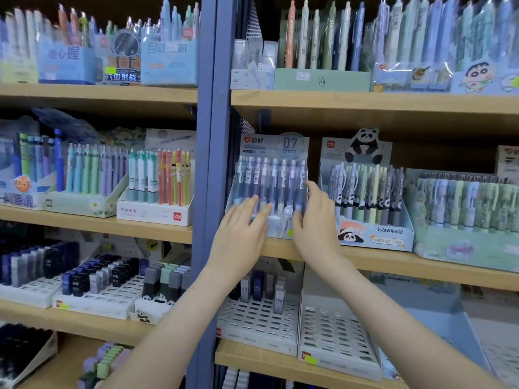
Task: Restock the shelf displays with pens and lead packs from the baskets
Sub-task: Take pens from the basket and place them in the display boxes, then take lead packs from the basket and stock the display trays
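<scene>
At frame centre, the pale-blue cardboard 0.7 mm pencil display box (269, 192) is being straightened: the left hand (241, 228) lies flat, fingers spread, while the right hand (311, 217) cups its side. More stock seems needed next.

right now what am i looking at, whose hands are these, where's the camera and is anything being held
No machine here: these are a person's two bare hands, filmed by one camera worn on their head, looking forward and down. They face shop shelves of pen display boxes, with lead pack trays below. The left hand lies flat on the pens in the 0.7 mm box. The right hand is at that box's right edge; whether it grips anything is unclear.
</scene>
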`<action>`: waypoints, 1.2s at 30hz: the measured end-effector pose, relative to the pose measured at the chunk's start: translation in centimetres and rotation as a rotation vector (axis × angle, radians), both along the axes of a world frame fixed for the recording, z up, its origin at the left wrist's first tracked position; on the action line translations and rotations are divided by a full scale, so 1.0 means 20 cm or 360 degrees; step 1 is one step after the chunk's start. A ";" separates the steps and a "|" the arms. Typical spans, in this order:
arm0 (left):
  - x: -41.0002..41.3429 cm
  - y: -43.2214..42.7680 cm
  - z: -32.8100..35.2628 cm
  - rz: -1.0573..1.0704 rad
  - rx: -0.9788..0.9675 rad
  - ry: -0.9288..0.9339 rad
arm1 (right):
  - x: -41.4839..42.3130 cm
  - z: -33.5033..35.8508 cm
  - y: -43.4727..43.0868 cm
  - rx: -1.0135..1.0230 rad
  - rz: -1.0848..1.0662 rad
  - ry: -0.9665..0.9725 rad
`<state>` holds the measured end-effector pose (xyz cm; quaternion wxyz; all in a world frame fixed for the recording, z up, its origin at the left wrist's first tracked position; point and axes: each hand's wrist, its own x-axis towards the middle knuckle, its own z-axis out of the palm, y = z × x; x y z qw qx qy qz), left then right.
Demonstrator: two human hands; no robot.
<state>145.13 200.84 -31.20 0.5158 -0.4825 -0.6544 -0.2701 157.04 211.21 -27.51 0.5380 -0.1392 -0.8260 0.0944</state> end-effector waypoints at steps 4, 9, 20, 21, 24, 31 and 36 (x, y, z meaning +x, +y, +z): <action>0.00 0.01 -0.01 -0.0014 0.0018 -0.0056 | 0.01 -0.07 -0.01 0.0381 -0.0041 -0.0213; 0.00 0.02 0.03 -0.0062 0.0024 -0.0156 | -0.02 -0.03 0.01 0.0322 -0.0135 -0.0393; 0.28 -0.25 -0.78 -0.0295 -0.0091 -0.0410 | 0.25 -0.85 -0.20 0.0499 0.0333 -0.0481; 0.30 -0.29 -0.95 -0.0291 -0.0210 -0.0487 | 0.29 -1.00 -0.20 0.0470 0.0380 -0.0606; 0.37 -0.45 -1.50 -0.0261 -0.0637 -0.0787 | 0.40 -1.45 -0.17 0.0417 0.0502 -0.0924; 0.57 -0.73 -2.45 -0.0178 -0.1321 -0.1279 | 0.59 -2.40 -0.13 0.0529 0.0685 -0.2193; 0.69 -0.78 -2.80 -0.0144 -0.1517 -0.1457 | 0.66 -2.89 -0.17 0.0008 0.0927 -0.2658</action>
